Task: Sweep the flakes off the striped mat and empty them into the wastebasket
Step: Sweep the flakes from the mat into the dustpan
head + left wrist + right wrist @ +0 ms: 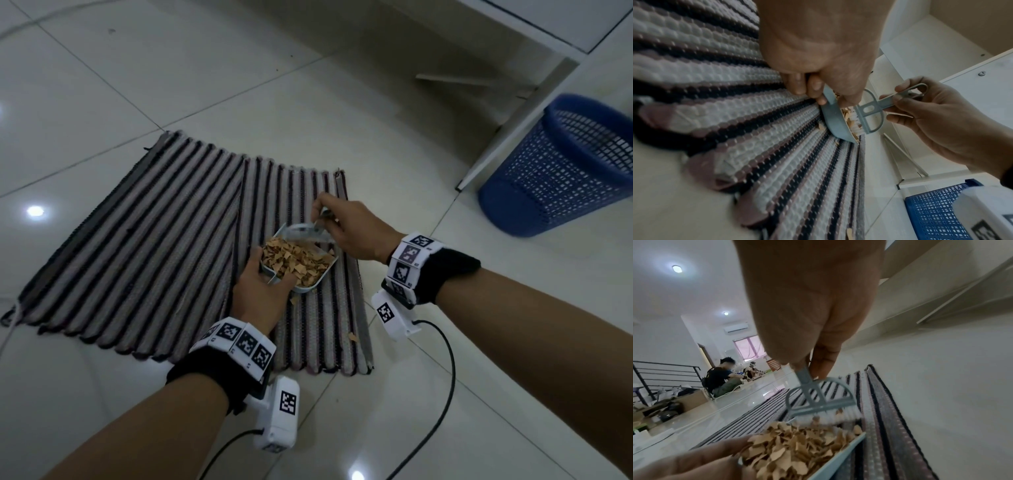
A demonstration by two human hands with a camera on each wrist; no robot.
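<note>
A small pale blue dustpan (320,279) (835,125) heaped with tan flakes (296,262) (795,451) sits tilted on the right part of the striped mat (164,246) (735,113). My left hand (263,291) (818,92) grips its near end. My right hand (342,226) (906,100) pinches the handle of a small grey-blue brush (305,231) (869,110) (818,400), whose white bristles stand at the pan's mouth among the flakes. A few loose flakes (352,337) lie on the mat near its front edge. The blue mesh wastebasket (561,168) (935,209) stands on the floor to the right.
White tiled floor (411,171) surrounds the mat. A white shelf unit (513,113) stands behind the wastebasket. Cables (442,404) trail from both wrist cameras. In the right wrist view, people (719,378) sit on the floor far across the room beside boxes and a black railing.
</note>
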